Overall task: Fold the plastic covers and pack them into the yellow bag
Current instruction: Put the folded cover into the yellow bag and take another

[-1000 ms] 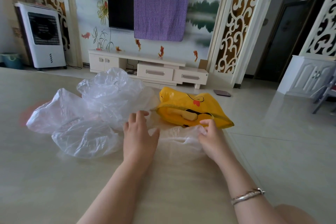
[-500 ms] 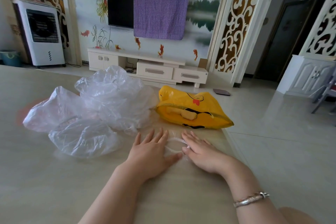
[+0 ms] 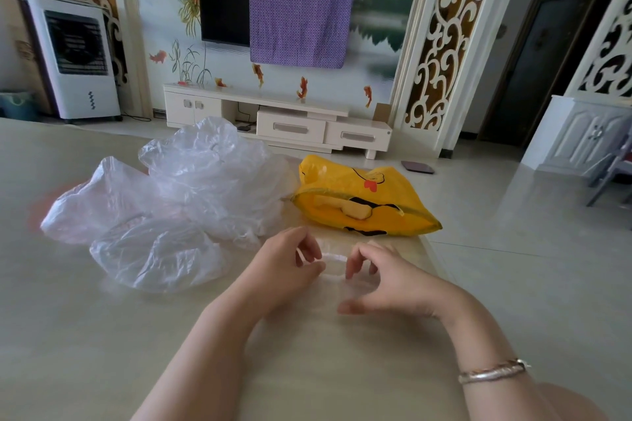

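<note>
A thin clear plastic cover (image 3: 330, 263) lies flattened on the table between my hands. My left hand (image 3: 284, 267) pinches its left end with curled fingers. My right hand (image 3: 386, 278) has its fingers curled over the right end. Just beyond them lies the yellow bag (image 3: 362, 202) with a cartoon print, on its side, its mouth facing left. A heap of crumpled clear plastic covers (image 3: 178, 205) sits to the left of the bag.
The beige table (image 3: 85, 335) ends close to the right of my right hand, with tiled floor (image 3: 513, 249) beyond. A white TV cabinet (image 3: 290, 120), a white air cooler (image 3: 75, 55) and a white sideboard (image 3: 581, 133) stand further off.
Both hands went from pulling the cover, to pressing it flat with straight fingers, to lifting slightly and curling their fingers onto its ends. The heap and the yellow bag stay put.
</note>
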